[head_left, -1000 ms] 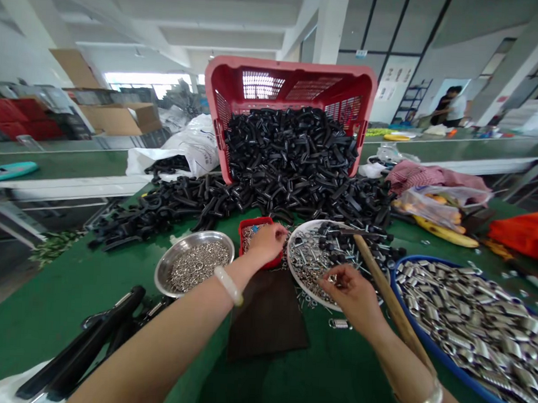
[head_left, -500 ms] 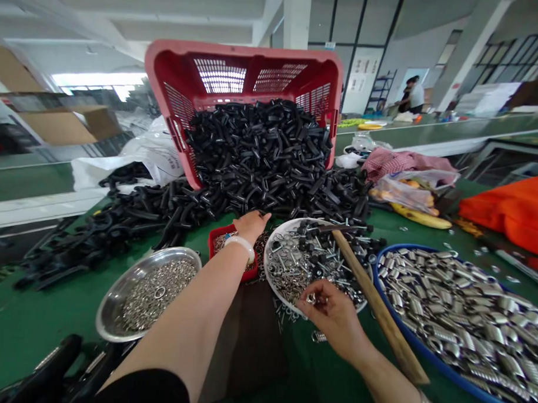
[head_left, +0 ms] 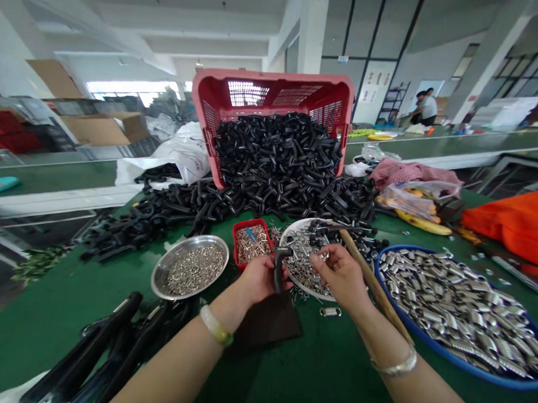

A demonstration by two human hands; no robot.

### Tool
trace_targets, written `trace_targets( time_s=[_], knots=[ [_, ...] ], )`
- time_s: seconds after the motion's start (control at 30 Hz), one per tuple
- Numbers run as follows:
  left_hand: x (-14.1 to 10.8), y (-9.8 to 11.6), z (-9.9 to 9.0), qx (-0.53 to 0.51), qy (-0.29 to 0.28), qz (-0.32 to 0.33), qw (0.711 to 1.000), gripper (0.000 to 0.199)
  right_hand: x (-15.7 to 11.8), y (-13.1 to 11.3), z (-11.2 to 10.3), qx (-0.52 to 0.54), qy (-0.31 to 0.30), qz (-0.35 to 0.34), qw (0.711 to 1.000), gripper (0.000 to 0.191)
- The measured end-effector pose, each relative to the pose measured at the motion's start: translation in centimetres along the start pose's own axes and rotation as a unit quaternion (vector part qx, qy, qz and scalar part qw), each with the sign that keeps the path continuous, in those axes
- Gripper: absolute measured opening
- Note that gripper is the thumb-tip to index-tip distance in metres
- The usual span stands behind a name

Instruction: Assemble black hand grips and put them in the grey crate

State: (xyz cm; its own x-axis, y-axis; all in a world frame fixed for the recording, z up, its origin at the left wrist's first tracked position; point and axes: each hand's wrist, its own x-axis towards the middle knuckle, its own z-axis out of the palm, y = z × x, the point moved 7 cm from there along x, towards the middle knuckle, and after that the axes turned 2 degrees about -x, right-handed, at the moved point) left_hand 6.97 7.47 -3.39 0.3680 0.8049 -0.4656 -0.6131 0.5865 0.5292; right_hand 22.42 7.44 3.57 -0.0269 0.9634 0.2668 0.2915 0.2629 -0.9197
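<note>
My left hand grips a black curved plastic part, held upright over the near side of the red tray. Just to the right, my right hand pinches a small shiny metal piece above the edge of the white bowl of bolts and screws. A wooden-handled hammer leans across that bowl's right side. Below my hands lie a dark flat pad and a single metal spring.
A red basket tips black parts onto the green table. Left stands a steel bowl of small pieces, with long black tools nearer. A blue tray of springs sits right. People are far behind.
My left hand has come back from the heap with a black part in it. My right hand has risen slightly. The view has shifted, showing more of the left side.
</note>
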Motion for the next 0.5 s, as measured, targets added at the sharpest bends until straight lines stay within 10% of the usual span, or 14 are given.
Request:
trace_targets(
  time_s=[0.5],
  knots=[
    [-3.6, -3.7, 0.8, -0.134, -0.122, -0.109, 0.977, 0.039, 0.0, -4.6, 7.1, -0.019, -0.146, -0.081, 0.986, 0.023]
  ],
)
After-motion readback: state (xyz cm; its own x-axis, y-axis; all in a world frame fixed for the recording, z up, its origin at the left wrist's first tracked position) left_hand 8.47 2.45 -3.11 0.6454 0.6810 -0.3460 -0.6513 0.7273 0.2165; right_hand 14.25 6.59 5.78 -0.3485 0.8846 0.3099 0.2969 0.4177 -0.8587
